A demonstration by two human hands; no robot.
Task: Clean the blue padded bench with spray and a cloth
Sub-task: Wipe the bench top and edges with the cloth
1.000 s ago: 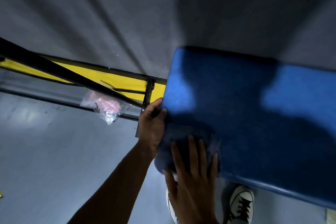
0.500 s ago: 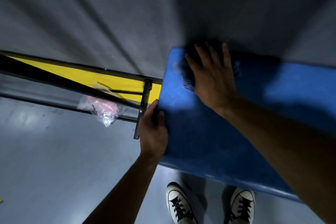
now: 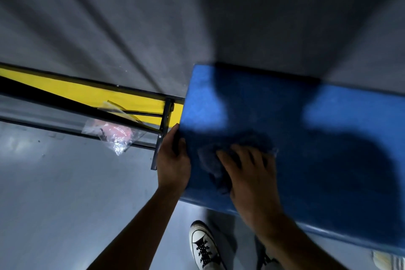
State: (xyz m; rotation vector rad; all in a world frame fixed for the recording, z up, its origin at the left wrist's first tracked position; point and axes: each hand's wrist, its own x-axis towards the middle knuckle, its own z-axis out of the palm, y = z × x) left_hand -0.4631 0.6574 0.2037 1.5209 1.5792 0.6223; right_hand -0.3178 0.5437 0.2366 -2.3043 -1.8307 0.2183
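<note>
The blue padded bench [image 3: 328, 116] fills the right half of the view, partly in shadow. My right hand [image 3: 252, 173] presses flat on a dark blue cloth [image 3: 210, 160] near the bench's front left corner; the cloth bunches out to the left of my fingers and beyond them. My left hand [image 3: 173, 160] grips the bench's left end edge, thumb on top. No spray bottle is in view.
A black metal frame [image 3: 162, 129] with a yellow panel [image 3: 87, 94] stands left of the bench. A clear plastic bag with something pink [image 3: 114, 133] lies under the frame on the grey floor. My white sneakers [image 3: 203, 247] stand below the bench's front edge.
My right hand has pulled the cloth back from the far left corner of the bench to the front left part. My left hand has stayed on the left edge.
</note>
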